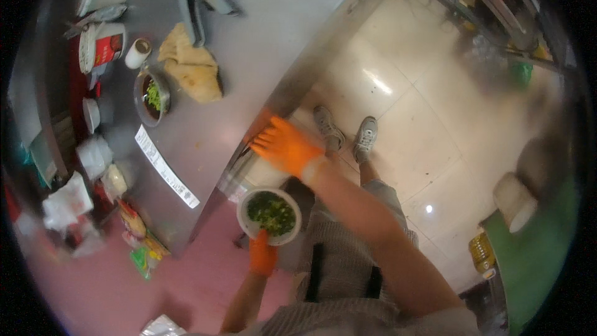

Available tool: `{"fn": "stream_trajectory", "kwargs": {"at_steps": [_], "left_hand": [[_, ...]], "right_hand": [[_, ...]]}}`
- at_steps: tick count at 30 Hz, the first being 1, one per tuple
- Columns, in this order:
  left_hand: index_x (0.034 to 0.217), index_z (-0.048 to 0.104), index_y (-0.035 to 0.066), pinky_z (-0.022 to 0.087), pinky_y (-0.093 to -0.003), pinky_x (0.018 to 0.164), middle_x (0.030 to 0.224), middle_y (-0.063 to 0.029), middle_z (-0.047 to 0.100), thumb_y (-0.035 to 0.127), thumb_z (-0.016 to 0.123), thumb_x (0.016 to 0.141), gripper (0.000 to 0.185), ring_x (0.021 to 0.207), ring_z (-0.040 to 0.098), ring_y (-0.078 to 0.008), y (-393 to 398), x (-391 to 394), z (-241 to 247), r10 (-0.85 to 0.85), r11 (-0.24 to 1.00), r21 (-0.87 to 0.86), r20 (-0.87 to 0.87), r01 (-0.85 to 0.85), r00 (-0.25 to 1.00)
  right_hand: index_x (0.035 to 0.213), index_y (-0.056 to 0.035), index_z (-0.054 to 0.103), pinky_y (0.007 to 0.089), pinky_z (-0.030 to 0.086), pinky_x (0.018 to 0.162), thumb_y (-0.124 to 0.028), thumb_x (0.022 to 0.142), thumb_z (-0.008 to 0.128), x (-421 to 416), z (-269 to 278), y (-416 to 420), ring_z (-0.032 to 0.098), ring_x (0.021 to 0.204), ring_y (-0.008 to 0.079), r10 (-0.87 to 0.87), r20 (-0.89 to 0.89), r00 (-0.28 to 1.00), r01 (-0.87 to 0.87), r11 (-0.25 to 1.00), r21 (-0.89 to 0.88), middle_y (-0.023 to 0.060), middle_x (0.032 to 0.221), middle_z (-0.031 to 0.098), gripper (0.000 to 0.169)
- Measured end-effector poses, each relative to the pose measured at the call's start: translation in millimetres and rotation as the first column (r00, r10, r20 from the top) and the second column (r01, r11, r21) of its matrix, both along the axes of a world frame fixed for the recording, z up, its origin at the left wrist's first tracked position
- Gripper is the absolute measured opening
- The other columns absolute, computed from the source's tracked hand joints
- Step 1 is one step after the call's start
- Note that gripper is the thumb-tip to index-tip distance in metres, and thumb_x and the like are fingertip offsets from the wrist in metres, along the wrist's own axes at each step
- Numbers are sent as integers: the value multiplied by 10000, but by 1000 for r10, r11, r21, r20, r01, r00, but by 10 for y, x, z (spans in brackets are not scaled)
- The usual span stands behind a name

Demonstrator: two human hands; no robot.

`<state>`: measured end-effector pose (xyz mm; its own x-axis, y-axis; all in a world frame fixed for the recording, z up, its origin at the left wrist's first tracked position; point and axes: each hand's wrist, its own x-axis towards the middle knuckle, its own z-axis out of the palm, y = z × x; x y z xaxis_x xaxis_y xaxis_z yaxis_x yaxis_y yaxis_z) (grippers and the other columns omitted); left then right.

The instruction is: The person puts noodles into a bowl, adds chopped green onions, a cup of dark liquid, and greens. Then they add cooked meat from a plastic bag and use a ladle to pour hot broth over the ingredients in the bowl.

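My left hand [263, 255], in an orange glove, grips the near rim of a round white bowl [242, 217]. Chopped green leaves or scallions [273, 212] fill the bowl, with the thumb over its rim. My right hand [287, 144], also in an orange glove, reaches to the front face of the steel counter [252, 70], just below its edge. Its fingers are extended against that face; whether they grip an edge or handle there cannot be made out. An orange reflection shows in the metal beside them.
On the counter are a clear bowl [164, 98] of dark liquid and chopped greens, flatbread [193, 72], grey metal tongs or a clamp [191, 14], a printed paper strip [163, 165] and a white tub [105, 46]. An oil bottle [482, 252] stands right, by a green surface [536, 252].
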<state>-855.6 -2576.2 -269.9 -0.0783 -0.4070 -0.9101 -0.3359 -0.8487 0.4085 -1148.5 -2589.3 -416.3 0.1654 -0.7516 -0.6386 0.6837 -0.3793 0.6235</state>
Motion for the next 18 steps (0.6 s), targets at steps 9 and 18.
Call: {"fn": "stream_trajectory", "kwargs": {"at_steps": [9,18], "left_hand": [[1462,440,26,539,-445,1071,1429,-155,557,125,543,1048,438,1289,577,-312,-121,27,-145,198,973,-118,-31,-200,980],[1355,519,24,643,-381,854,1293,-149,640,145,577,1015,365,1136,673,-293,-175,-65,-169,313,947,50,84,-317,946]], "right_hand": [[945,-103,558,438,528,767,-363,1018,597,251,-521,497,434,645,205,-577,121,807,588,769,-252,15,753,503,273],[1119,-138,662,499,433,1027,-461,971,585,-321,375,91,549,1224,247,16,293,956,-35,998,59,73,1260,669,363]]}}
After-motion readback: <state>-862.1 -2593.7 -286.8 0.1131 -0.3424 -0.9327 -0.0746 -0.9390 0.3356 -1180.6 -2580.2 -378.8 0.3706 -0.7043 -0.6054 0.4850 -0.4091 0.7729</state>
